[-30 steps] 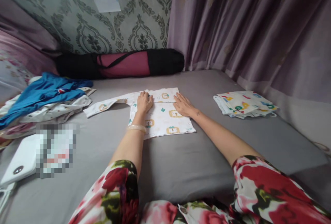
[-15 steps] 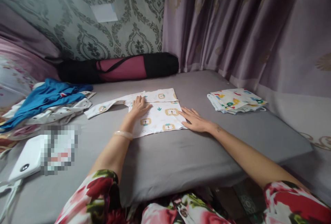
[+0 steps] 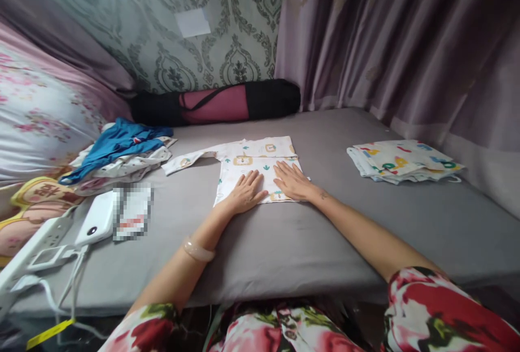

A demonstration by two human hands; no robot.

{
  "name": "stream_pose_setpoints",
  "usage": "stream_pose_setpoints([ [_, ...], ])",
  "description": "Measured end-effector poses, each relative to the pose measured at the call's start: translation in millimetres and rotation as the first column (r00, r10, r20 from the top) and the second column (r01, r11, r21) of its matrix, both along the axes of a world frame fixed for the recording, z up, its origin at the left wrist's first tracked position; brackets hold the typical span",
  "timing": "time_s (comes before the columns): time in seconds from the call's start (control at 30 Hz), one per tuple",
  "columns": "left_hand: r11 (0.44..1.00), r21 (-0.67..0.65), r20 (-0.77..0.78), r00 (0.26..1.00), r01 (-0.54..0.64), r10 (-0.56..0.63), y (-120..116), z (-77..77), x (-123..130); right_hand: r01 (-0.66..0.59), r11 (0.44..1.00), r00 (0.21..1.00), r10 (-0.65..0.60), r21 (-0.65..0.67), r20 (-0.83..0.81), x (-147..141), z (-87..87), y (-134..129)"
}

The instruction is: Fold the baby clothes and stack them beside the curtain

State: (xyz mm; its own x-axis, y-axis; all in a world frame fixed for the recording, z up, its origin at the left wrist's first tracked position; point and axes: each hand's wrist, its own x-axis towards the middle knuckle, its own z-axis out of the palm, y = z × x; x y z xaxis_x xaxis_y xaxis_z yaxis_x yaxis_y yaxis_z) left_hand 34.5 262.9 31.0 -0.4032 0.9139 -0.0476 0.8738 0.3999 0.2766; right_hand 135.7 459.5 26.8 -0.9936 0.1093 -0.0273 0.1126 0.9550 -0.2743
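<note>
A small white garment [image 3: 260,149] with tan and green prints lies on the grey bed surface [image 3: 260,243]. One sleeve stretches out to the left, while the right part is folded over along the top. My left hand [image 3: 246,192] rests flat on the garment's lower middle, fingers spread. Just to its right, my right hand [image 3: 291,180] lies flat on the garment's lower right, fingers extended. The two hands are close but apart, and neither grips the cloth.
A folded colourful-print stack [image 3: 404,160] sits right. A clothes pile with a blue garment [image 3: 117,146] lies left, near a white power bank [image 3: 96,216], a power strip [image 3: 38,243] and cables. A black and maroon bag [image 3: 219,104] lies along the wall.
My left hand has slid down and right from the garment's upper left to its lower middle. My right hand has moved from the right edge further onto the cloth. The view has turned left.
</note>
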Motion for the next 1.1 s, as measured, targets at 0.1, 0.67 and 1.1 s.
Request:
stream_pose_setpoints([
  [0.1,1.0,0.002,-0.034,0.999,-0.023,0.023,-21.0,-5.7,-9.4,-0.081,0.997,0.997,0.08,0.015,0.009,12.0,-0.8,1.1],
  [0.67,0.996,-0.015,0.043,0.996,-0.083,0.084,-91.9,-8.6,-41.6,-0.244,0.963,0.968,0.248,-0.115,0.025,115.3,22.8,4.0],
  [1.1,0.634,0.294,0.727,0.598,-0.715,0.337,-103.1,16.0,-62.2,-0.123,0.944,0.955,0.197,-0.306,0.221,121.0,77.6,27.0],
])
